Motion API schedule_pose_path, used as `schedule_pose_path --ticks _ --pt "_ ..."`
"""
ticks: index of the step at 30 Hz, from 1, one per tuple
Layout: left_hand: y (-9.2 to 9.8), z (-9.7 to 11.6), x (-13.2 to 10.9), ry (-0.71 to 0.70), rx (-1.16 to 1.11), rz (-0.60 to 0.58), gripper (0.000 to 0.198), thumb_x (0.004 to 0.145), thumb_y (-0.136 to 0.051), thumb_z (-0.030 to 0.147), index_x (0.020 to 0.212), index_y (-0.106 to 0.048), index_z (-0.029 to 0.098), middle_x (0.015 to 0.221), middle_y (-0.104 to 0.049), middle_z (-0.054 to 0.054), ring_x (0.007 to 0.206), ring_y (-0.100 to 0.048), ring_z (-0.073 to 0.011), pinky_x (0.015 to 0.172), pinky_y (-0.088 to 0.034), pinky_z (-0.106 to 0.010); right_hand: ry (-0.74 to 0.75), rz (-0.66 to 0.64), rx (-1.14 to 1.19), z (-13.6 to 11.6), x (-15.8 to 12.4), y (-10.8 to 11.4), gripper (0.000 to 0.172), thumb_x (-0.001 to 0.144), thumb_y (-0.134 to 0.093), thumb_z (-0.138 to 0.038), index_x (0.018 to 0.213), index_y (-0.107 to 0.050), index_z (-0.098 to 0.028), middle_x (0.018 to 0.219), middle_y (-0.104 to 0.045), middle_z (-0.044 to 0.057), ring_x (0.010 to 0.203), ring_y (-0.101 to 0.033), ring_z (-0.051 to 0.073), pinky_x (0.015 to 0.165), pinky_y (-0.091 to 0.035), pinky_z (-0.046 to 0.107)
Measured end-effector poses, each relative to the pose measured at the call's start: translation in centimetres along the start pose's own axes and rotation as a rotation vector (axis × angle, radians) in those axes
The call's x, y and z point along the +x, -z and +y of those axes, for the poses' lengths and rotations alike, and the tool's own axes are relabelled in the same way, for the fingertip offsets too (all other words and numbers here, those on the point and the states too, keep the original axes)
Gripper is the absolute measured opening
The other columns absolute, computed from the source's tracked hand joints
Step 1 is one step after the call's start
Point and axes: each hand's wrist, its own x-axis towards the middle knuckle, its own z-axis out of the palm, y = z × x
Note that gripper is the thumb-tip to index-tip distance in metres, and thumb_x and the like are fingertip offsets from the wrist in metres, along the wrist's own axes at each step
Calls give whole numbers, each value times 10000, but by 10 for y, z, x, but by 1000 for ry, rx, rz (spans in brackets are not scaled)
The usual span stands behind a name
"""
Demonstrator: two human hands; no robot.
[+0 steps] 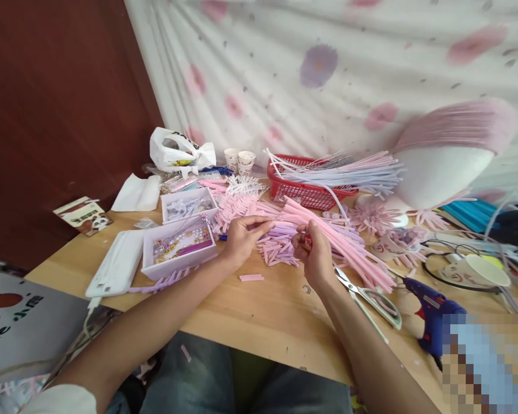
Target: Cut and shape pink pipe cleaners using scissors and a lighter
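My left hand (245,240) is above the middle of the table, thumb and forefinger pinched together on what looks like a pink pipe cleaner. Its outline merges with the pink pile behind. Close by on the right, my right hand (315,256) is curled around a small red object (306,242), mostly hidden by the fingers. Long pink pipe cleaners (349,247) lie in a bundle beside and behind that hand. Short purple and pink pieces (278,250) are heaped between and beyond both hands. One short pink piece (251,278) lies apart on the wood.
Scissors (369,296) and a blue glue gun (431,310) lie at the right. A red basket (304,192) holds long stems at the back. White boxes (179,244) of beads and a white power bank (114,264) sit left. Paper cups (475,271) stand around the table.
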Motion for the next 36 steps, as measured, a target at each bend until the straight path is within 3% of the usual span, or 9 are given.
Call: schedule_pose_path --ticks 6,8,13,17,24,31,36 --pt "-5 8 -2 97 -172 41 271 597 -879 328 810 -805 179 784 -763 -40 674 -648 -126 676 -533 -250 105 -25 -75 3 -7 -5 403 877 -556 -609 930 -625 -215 694 -505 -24 603 -475 128 525 -380 240" --pt "-6 9 -3 102 -194 38 260 588 -885 316 795 -804 182 790 -764 -40 682 -650 -123 683 -529 -245 103 -32 -37 0 -10 -8 414 896 -517 -616 960 -623 -220 663 -460 -37 565 -436 121 503 -350 235" --pt "-7 8 -6 93 -202 25 272 562 -902 303 782 -802 178 782 -759 -41 696 -651 -127 683 -526 -241 -34 -41 45 -6 -13 -13 493 869 -458 -612 613 -498 -193 529 -319 -56 449 -224 81 427 -146 233" --pt "-8 7 -7 94 -212 16 278 553 -907 308 774 -801 176 790 -760 -43 703 -651 -127 690 -529 -239 -99 -57 66 -5 -11 -12 417 835 -466 -538 588 -475 -203 499 -308 -64 426 -210 80 405 -144 223" --pt "-8 10 -8 111 -185 -3 272 564 -898 333 763 -799 176 770 -752 -37 678 -638 -123 686 -529 -247 -72 -139 49 -2 -8 -8 334 827 -472 -452 601 -474 -206 504 -306 -65 426 -222 80 404 -142 218" --pt "-8 7 -8 94 -155 -23 264 580 -887 325 778 -801 173 785 -756 -41 679 -634 -123 681 -528 -247 -106 -68 42 0 -10 -10 457 860 -463 -588 614 -472 -204 507 -291 -72 427 -204 76 412 -149 215" --pt "-7 7 -8 92 -156 -30 246 584 -887 317 768 -803 178 777 -755 -37 677 -629 -115 663 -521 -229 -92 -96 44 -4 -12 -10 334 821 -479 -454 598 -457 -206 508 -310 -63 433 -207 80 412 -152 215"
